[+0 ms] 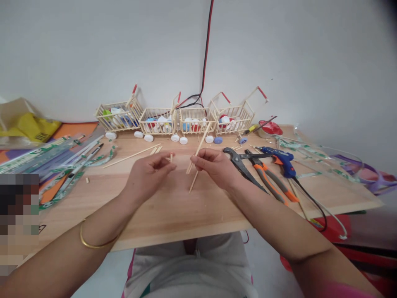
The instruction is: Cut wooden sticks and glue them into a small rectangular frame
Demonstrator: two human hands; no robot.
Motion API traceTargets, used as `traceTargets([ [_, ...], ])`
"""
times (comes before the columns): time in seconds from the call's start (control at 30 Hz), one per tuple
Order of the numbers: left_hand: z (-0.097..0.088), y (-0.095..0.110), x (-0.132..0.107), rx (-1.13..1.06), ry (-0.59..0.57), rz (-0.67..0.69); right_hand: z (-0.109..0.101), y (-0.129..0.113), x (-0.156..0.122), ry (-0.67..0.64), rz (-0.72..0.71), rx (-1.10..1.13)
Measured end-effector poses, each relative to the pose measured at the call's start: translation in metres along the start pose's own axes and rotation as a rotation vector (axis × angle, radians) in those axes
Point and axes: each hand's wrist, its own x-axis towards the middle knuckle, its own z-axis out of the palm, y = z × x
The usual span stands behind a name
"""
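Holding thin wooden sticks (201,141) in right hand (217,163), pinched between closed fingers, just over worktop (173,211). Holding short stick piece (171,157) in left hand (147,171), fingertips nearly together, apart from sticks. Apparently handling loose pieces; likely calls for steady pinch, fine aim.

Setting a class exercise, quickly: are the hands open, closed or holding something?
Left hand: closed, holding a short stick.
Right hand: closed, holding thin sticks.

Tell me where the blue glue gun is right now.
In the head view, the blue glue gun lies toward the right of the table, beside the orange-handled pliers.
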Motion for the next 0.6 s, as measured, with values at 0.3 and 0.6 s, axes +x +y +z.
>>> traceTargets([
  [0.3,0.007,-0.014,0.008,0.547,0.006,0.176,-0.001,0.003,0.005,-0.015,0.058,0.073],
  [0.6,0.008,-0.016,0.014,0.821,-0.121,0.364,0.000,0.006,0.006,-0.053,0.090,0.062],
])
